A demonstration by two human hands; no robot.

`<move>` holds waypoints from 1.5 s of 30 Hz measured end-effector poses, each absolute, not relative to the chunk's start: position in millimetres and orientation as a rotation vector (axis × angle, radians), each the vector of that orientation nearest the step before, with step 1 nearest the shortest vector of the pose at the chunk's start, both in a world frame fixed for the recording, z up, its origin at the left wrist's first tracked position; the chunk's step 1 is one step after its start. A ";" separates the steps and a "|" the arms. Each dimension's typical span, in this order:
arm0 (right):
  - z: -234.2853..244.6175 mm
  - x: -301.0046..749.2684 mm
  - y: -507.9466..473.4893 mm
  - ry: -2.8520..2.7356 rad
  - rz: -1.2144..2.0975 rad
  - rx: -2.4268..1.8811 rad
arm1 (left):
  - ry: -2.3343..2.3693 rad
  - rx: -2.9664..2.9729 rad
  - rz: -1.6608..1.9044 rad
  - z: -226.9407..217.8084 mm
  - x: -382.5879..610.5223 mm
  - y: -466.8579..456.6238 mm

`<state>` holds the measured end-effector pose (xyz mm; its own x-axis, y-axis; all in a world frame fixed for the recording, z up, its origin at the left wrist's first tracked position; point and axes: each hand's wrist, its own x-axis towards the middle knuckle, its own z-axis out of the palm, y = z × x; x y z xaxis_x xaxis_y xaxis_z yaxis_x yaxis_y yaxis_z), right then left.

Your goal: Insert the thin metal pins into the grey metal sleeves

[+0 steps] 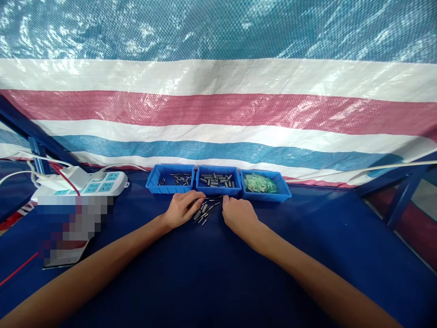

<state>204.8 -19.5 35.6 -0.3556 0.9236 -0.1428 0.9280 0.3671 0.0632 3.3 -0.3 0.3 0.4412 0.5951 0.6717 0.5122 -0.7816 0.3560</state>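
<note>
My left hand (180, 210) is closed, with thumb and forefinger brought together at the left side of a small pile of parts. What lies between its fingertips is too small to name. Across the pile, my right hand (239, 215) is curled closed. A thin dark rod shows near its fingertips, but I cannot tell whether it is gripped. The pile between them holds several slender metal rods (206, 217) with narrow ends and a few short grey cylinders (197, 214). It lies on the blue tabletop (218, 269), just in front of the bins.
Three blue bins stand in a row: the left bin (152, 184) with thin rods, the middle bin (218, 190) with grey cylinders, the right bin (273, 197) with green translucent pieces. A white power strip (118, 182) with cables sits left. A striped plastic sheet (218, 109) hangs behind.
</note>
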 end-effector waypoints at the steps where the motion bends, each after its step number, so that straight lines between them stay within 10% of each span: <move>1: 36.0 205.2 -19.5 2.475 -0.013 1.707 | 0.994 2.579 1.264 0.3 3.2 -0.4; 33: 58.5 215.7 -20.0 2.644 -0.284 1.362 | 0.953 2.589 1.262 0.9 4.4 0.8; 41: 23.9 194.7 -18.2 2.968 -1.969 1.931 | 0.973 2.563 1.270 3.3 4.9 0.5; 45: 10.5 192.7 -19.2 3.069 -2.055 2.043 | 0.974 2.552 1.247 3.8 5.8 1.3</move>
